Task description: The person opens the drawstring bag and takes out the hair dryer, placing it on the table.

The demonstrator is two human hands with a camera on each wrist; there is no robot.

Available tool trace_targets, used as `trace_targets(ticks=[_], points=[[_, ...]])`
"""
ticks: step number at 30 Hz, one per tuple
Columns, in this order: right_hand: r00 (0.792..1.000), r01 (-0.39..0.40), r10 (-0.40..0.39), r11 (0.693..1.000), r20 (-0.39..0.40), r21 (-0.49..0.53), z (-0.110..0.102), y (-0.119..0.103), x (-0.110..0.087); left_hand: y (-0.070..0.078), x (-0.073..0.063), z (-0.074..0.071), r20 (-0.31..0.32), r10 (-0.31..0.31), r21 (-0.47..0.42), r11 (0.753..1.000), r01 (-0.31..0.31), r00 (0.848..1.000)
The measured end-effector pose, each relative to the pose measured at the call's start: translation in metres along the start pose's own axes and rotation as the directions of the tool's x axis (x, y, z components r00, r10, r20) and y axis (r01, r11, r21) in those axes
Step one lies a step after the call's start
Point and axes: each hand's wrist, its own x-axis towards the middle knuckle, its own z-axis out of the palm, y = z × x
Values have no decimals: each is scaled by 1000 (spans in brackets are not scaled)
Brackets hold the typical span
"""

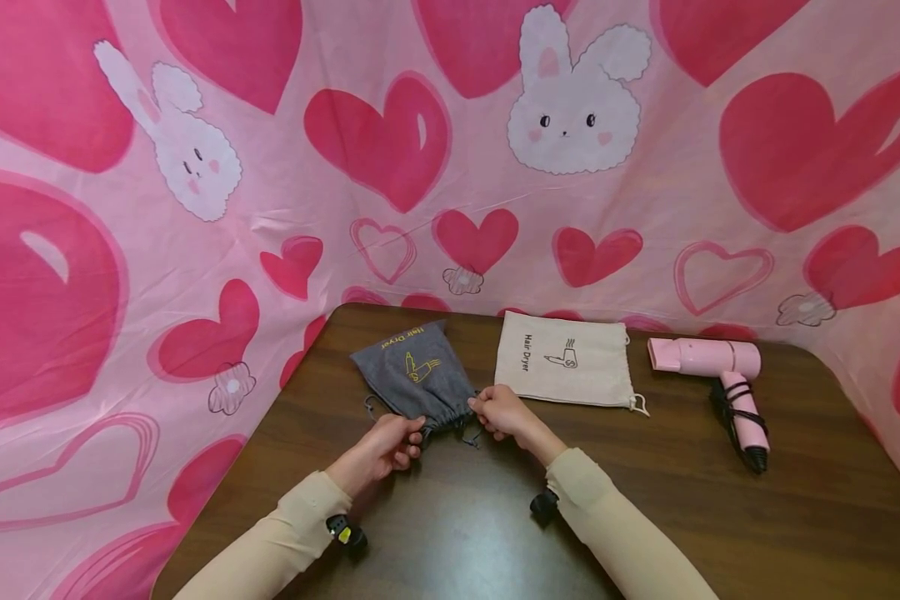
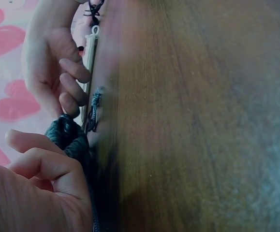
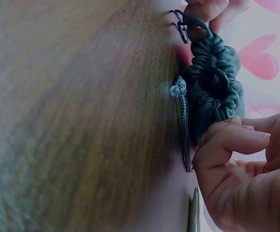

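Note:
A dark grey drawstring bag (image 1: pixel 431 387) with yellow "Hair Dryer" lettering and a dryer drawing lies on the table, its gathered mouth toward me. My left hand (image 1: pixel 382 446) pinches the left side of that mouth, and my right hand (image 1: pixel 506 415) pinches the right side. In the right wrist view the ruffled rim (image 3: pixel 229 106) stands partly open between both hands, and a dark loop shows within it. A knotted grey drawcord end (image 3: pixel 178 89) hangs beside the rim. What else the bag holds is hidden.
To the right lies a cream drawstring bag (image 1: pixel 570 362), flat, also printed "Hair Dryer". Beyond it rests a pink hair dryer (image 1: pixel 705 358), its black cord (image 1: pixel 737 410) wrapped around the handle. A pink heart-and-rabbit cloth (image 1: pixel 480 192) hangs behind the brown table (image 1: pixel 465 525).

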Motion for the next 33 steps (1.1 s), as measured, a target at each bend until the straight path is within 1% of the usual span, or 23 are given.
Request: trace_targets(ticks=[6, 13, 23, 28, 33], points=[[1000, 1, -1, 1000, 6, 11, -1, 2, 2, 1, -2, -2, 1, -8, 11, 1000, 8, 1000], [1000, -2, 2, 1000, 4, 9, -1, 2, 3, 1, -2, -2, 0, -18, 9, 1000, 18, 1000], [1000, 9, -9, 1000, 9, 1, -5, 2, 2, 0, -2, -2, 2, -8, 13, 1000, 8, 1000], [1000, 10, -10, 1000, 12, 2, -5, 3, 1, 1, -3, -4, 5, -8, 16, 1000, 8, 1000], [1000, 3, -3, 1000, 9, 3, -6, 3, 1, 1, -5, -7, 21, -12, 15, 1000, 12, 1000]])
